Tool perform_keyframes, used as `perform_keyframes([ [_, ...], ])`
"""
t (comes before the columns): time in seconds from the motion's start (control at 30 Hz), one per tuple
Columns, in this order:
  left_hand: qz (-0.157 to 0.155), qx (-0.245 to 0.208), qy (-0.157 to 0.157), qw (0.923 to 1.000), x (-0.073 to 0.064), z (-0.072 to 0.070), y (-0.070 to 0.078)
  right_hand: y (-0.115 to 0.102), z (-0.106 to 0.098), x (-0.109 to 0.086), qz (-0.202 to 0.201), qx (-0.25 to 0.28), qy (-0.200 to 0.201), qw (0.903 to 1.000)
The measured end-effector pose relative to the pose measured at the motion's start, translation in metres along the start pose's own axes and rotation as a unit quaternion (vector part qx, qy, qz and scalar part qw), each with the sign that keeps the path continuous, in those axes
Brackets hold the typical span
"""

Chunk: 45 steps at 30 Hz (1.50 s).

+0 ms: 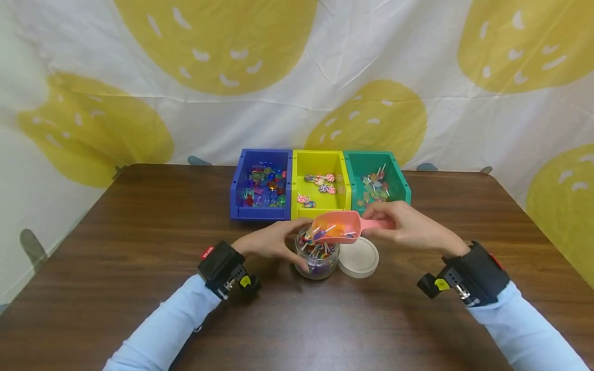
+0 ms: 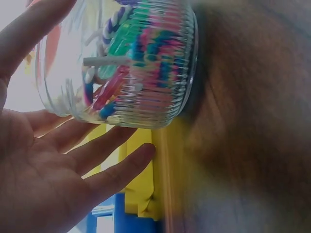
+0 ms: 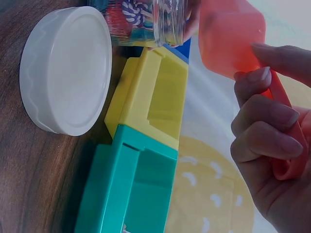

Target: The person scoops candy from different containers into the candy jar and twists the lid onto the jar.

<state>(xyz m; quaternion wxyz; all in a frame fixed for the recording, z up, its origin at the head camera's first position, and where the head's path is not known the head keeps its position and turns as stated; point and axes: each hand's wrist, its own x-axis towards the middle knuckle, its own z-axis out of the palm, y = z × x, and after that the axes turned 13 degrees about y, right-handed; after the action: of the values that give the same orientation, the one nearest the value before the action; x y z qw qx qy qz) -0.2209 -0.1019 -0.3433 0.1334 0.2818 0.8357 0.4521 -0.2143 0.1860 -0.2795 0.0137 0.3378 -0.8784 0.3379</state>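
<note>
A clear glass jar (image 1: 319, 270) stands on the table with colourful lollipop-shaped charms and other small pieces inside. My left hand (image 1: 275, 241) holds it from the left, thumb on the near side and fingers on the far side. In the left wrist view the ribbed jar (image 2: 150, 73) sits between thumb and fingers. With curled fingers, my right hand (image 1: 410, 228) grips the handle of a pink scoop (image 1: 337, 226). Tilted over the jar's open mouth, the scoop carries several small charms near its lip. A white lid (image 1: 359, 256) lies just right of the jar.
Behind the jar, three bins adjoin: blue (image 1: 261, 213) with translucent gem-like pieces, yellow (image 1: 320, 212) with swirl lollipop charms, and green (image 1: 402, 193) with pale pieces. They stand near the back of the brown wooden table (image 1: 139, 247), before a patterned cloth (image 1: 260, 116).
</note>
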Motion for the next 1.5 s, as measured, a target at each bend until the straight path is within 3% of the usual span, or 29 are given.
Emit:
perform_keyframes([
  [0.23, 0.004, 0.009, 0.005, 0.9999, 0.001, 0.003, 0.0, -0.005, -0.001, 0.001, -0.006, -0.032, -0.021, 0.9993],
  [0.63, 0.002, 0.012, 0.006, 0.9999, 0.002, 0.004, -0.001, -0.015, -0.008, 0.003, -0.053, -0.075, -0.011, 0.9957],
  [0.77, 0.002, 0.01, 0.006, 0.9999, 0.002, 0.004, -0.001, -0.024, -0.011, 0.005, -0.083, -0.109, 0.001, 0.9906],
  [1.13, -0.002, 0.009, 0.006, 0.9999, 0.002, 0.004, -0.001, -0.044, -0.014, 0.009, -0.107, -0.186, 0.007, 0.9766],
  [1.33, -0.007, 0.009, 0.009, 0.9999, 0.002, 0.005, -0.001, -0.053, -0.017, 0.007, -0.104, -0.218, 0.02, 0.9703],
  [1.5, -0.01, 0.013, 0.01, 0.9998, 0.002, 0.004, 0.0, -0.06, -0.018, 0.006, -0.103, -0.261, 0.035, 0.9593],
])
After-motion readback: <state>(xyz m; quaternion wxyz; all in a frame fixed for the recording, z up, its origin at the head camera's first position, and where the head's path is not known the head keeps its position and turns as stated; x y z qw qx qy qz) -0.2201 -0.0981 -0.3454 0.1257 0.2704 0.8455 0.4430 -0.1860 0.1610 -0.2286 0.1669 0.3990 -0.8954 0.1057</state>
